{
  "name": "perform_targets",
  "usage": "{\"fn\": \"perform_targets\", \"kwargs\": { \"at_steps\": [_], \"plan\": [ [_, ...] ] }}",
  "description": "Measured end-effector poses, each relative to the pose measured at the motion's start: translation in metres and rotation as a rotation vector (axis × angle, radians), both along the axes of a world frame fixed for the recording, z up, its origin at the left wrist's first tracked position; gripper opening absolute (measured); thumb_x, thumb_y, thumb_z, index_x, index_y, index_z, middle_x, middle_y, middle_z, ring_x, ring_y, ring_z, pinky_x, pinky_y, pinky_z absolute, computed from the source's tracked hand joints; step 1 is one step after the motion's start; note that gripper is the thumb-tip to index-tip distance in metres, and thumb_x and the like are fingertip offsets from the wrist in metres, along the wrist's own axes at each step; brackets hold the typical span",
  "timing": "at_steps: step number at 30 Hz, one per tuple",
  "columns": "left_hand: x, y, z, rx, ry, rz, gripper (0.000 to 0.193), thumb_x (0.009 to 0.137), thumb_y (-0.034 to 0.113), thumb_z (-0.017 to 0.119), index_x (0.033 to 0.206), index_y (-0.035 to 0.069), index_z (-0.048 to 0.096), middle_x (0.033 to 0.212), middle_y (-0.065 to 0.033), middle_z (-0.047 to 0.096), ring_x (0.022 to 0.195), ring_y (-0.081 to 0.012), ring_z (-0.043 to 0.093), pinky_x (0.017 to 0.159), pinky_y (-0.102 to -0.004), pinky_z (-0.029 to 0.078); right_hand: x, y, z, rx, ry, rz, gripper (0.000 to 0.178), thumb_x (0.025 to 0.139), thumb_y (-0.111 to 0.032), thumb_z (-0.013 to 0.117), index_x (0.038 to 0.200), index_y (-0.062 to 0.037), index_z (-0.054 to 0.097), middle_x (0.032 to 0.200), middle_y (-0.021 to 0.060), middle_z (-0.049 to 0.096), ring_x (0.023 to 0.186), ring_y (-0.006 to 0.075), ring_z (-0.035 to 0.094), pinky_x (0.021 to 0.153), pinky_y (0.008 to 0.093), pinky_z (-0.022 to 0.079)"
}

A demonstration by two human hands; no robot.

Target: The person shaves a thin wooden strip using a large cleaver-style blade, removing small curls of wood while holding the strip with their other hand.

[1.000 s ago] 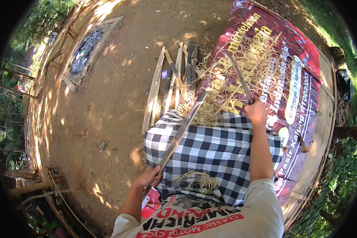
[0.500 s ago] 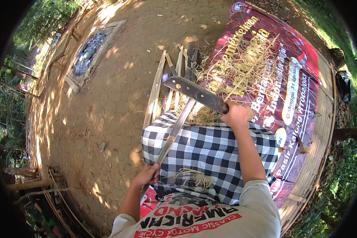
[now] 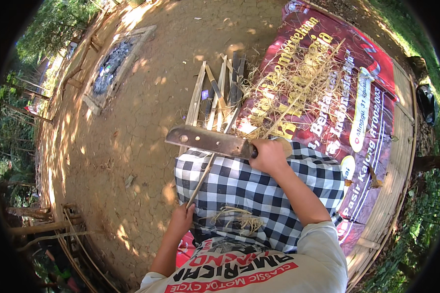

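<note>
My right hand is closed round the handle of a machete, whose broad dark blade with several holes points left. The blade lies across a long thin bamboo strip, above my knees. My left hand grips the strip's near end. From there the strip slants away to the right, under the blade and out beyond my lap. A black-and-white checked cloth covers my lap, with a few pale shavings on it.
Several split bamboo strips lie on the bare earth ahead. Tangled shavings cover part of a maroon printed banner on a bamboo platform at the right. A framed ash pit is at the far left.
The machete has moved left and nearer to me along the strip, its blade now more level. The strip has turned so a narrower side shows. My left hand stays near the same place.
</note>
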State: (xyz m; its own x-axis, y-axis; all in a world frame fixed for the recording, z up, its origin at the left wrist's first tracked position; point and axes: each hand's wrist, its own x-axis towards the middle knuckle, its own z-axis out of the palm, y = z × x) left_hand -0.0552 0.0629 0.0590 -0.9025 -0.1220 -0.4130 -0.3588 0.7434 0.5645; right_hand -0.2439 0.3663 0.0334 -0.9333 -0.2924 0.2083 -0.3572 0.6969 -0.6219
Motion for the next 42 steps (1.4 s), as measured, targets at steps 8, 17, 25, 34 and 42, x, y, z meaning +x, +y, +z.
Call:
{"fn": "perform_targets", "kwargs": {
  "at_steps": [8,17,25,34,42],
  "plan": [
    [0.000,0.017,-0.004,-0.119,0.133,0.013,0.029,0.095,0.023,0.053,0.087,-0.004,0.058,0.065,-0.0285,0.057,0.065,-0.0483,0.057,0.054,-0.0494,0.044,0.009,-0.031,-0.015,0.088,-0.032,0.086,0.020,0.057,-0.013,0.067,0.075,-0.0043,0.063,0.064,0.0159,0.063,0.061,0.0333,0.064,0.057,0.0416,0.052],
    [-0.003,0.014,0.000,-0.123,0.083,0.065,0.032,0.094,0.027,0.056,0.088,-0.004,0.059,0.066,-0.0278,0.058,0.064,-0.0459,0.059,0.054,-0.0497,0.044,-0.026,-0.035,-0.041,0.214,-0.083,0.116,0.025,0.061,-0.023,0.070,0.080,-0.0080,0.065,0.069,0.0139,0.065,0.067,0.0320,0.065,0.060,0.0418,0.051],
    [0.016,0.000,-0.016,-0.116,-0.013,0.074,0.033,0.094,0.028,0.056,0.095,-0.004,0.061,0.070,-0.0285,0.060,0.069,-0.0471,0.060,0.058,-0.0500,0.046,-0.088,0.060,-0.028,0.278,-0.409,-0.504,0.027,0.071,-0.021,0.064,0.089,-0.0012,0.069,0.086,0.0233,0.068,0.080,0.0371,0.068,0.074,0.0448,0.054],
    [0.012,-0.003,-0.009,-0.021,-0.031,0.051,0.038,0.096,0.030,0.053,0.086,-0.007,0.060,0.063,-0.0249,0.054,0.057,-0.0357,0.057,0.057,-0.0427,0.044,-0.083,0.101,-0.037,-0.178,-0.400,-0.779,0.030,0.067,-0.023,0.065,0.086,0.0010,0.067,0.080,0.0237,0.066,0.081,0.0396,0.065,0.073,0.0446,0.051],
    [0.008,-0.014,-0.012,0.220,-0.089,0.176,0.046,0.098,0.037,0.051,0.070,0.000,0.056,0.056,-0.0007,0.046,0.055,-0.0121,0.043,0.052,-0.0315,0.038,-0.057,0.049,-0.008,-0.245,-0.358,-0.389,0.025,0.068,-0.020,0.065,0.078,0.0025,0.062,0.068,0.0205,0.061,0.065,0.0363,0.061,0.064,0.0418,0.048]
  ]
}}
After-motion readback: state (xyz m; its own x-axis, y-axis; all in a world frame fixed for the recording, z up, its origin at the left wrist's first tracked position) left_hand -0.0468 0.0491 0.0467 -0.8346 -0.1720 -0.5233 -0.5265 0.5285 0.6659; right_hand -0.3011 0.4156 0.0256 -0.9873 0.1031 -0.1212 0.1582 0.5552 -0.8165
